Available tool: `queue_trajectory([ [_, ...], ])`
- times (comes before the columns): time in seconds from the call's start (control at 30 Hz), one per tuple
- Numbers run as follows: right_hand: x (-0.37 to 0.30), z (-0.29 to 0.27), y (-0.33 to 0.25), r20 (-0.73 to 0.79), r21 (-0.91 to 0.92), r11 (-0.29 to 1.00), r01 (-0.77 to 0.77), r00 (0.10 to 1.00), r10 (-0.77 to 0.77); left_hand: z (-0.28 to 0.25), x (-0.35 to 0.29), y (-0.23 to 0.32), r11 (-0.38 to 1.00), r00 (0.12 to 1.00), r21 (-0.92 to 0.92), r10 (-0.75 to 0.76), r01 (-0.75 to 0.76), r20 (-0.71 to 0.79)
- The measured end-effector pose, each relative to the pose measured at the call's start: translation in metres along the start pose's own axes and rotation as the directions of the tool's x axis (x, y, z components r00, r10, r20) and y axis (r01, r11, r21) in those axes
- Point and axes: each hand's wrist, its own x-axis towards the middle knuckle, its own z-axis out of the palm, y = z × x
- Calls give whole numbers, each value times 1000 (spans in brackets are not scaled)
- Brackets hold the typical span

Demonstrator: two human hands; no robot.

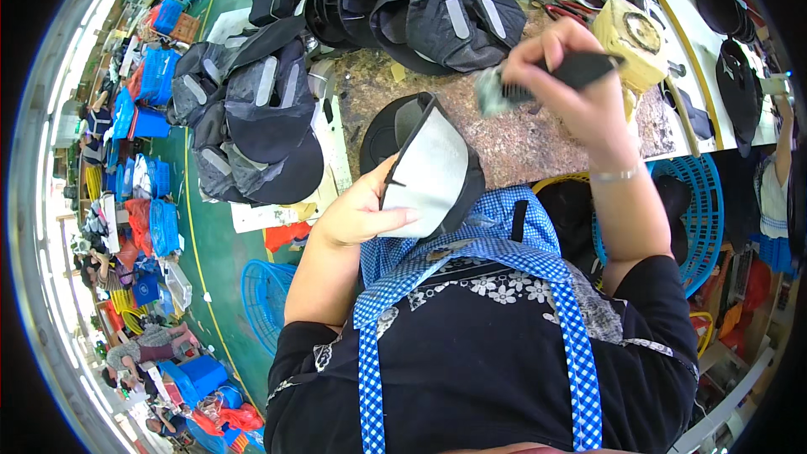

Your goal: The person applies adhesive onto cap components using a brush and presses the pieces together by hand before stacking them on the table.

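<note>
My left hand (360, 212) grips a black cap (430, 172) by its edge, with the thumb on its whitish front panel. The cap is tilted over the near edge of the stained worktable (353, 88). Raised above the table on the right, my right hand (580, 97) is closed round a brush (498, 91) with a dark handle and pale bristles, blurred by motion. The bristles are apart from the cap. Just beyond that hand stands a yellowish, stained container (632, 44) with a round opening.
Black caps (462, 21) with grey strips stand in a row at the table's far side. More caps (267, 109) are piled at the left. Blue plastic baskets stand by the table, one on the left (265, 298) and one on the right (702, 227). Red-handled tools (565, 13) lie behind.
</note>
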Motion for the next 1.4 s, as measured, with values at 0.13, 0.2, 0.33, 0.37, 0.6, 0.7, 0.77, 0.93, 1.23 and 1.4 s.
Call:
queue_trajectory([
  [0.13,-17,27,-23,456,-147,975,167,886,-83,13,2,9,1000,991,-17,7,-10,-132],
  [0.2,-4,2,-7,87,-94,996,-14,996,22,15,-1,11,994,983,-23,106,-110,-151],
  [0.33,-13,10,-21,67,-63,995,74,995,-70,17,-5,11,981,980,130,158,-142,-124],
  [0.37,-18,20,-25,270,-75,985,156,954,-131,19,-5,12,981,980,131,158,-142,-118],
  [0.6,-21,31,-20,16,141,982,127,991,-130,28,-3,10,977,928,-35,189,-212,-321],
  [0.7,-25,33,-6,-6,118,993,14,1000,-13,36,2,16,956,896,-116,205,-270,-393],
  [0.77,-11,8,-3,-169,-214,975,-61,985,24,34,2,16,955,888,-134,187,-265,-419],
  [0.93,-33,51,-15,-31,74,984,161,987,-159,47,11,17,928,787,41,337,-371,-516],
  [1.23,-46,47,-12,-210,415,906,-83,960,185,49,20,19,871,688,83,437,-484,-580],
  [1.4,-69,43,-3,70,58,997,-40,997,36,43,28,8,861,671,153,478,-485,-567],
])
